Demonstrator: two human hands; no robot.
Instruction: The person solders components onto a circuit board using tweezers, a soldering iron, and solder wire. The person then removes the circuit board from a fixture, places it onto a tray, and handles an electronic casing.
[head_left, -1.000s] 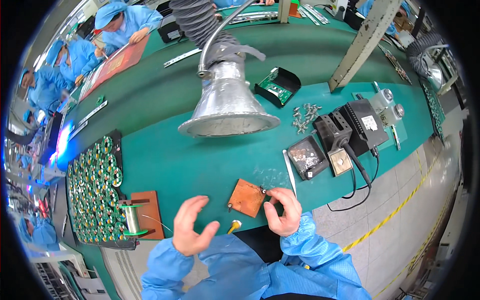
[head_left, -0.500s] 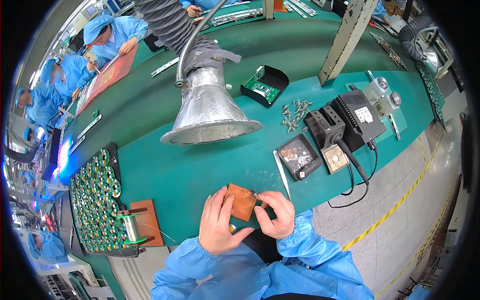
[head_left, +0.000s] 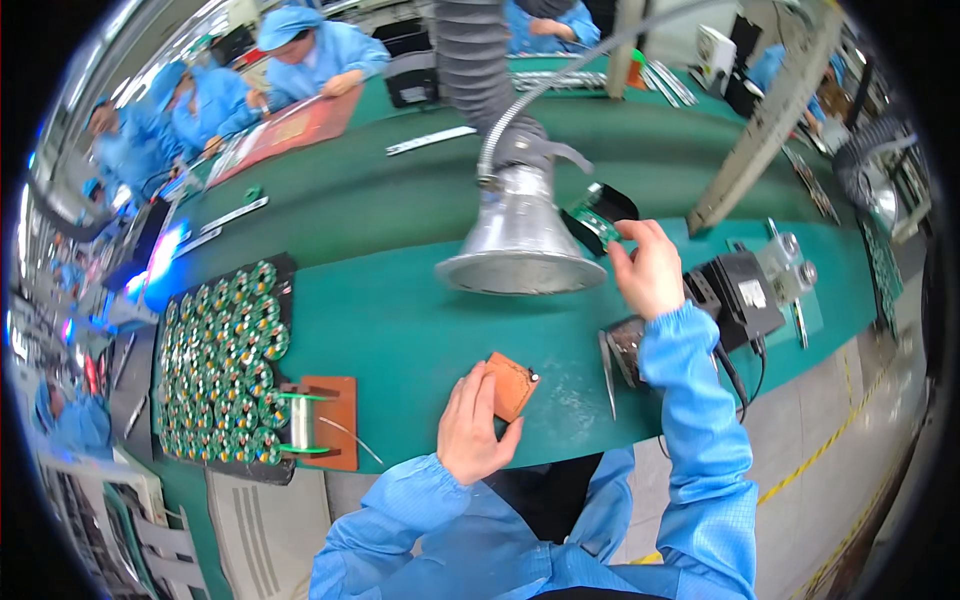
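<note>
My left hand (head_left: 474,428) lies flat on the table, its fingers stretched along the left side of an orange-brown block (head_left: 512,388) and touching it. A small metal piece (head_left: 534,378) sits at the block's right corner. My right hand (head_left: 650,270) is stretched out to the far right, at the near edge of a black tray (head_left: 618,203) holding green circuit boards (head_left: 592,226). Its thumb and forefinger are apart beside the boards, with nothing plainly held. That hand and sleeve hide the pile of metal parts and part of the dark solder box (head_left: 627,345).
A metal fume hood (head_left: 522,245) hangs over the middle. Round circuit boards (head_left: 220,370) fill a black mat at left, beside a solder wire spool (head_left: 302,424). Tweezers (head_left: 608,375), a soldering station (head_left: 738,300) and bottles (head_left: 790,262) stand right. Co-workers (head_left: 315,65) sit across.
My right hand has left the block and moved up and right to the black tray. My left hand stays at the block. The whole view has shifted.
</note>
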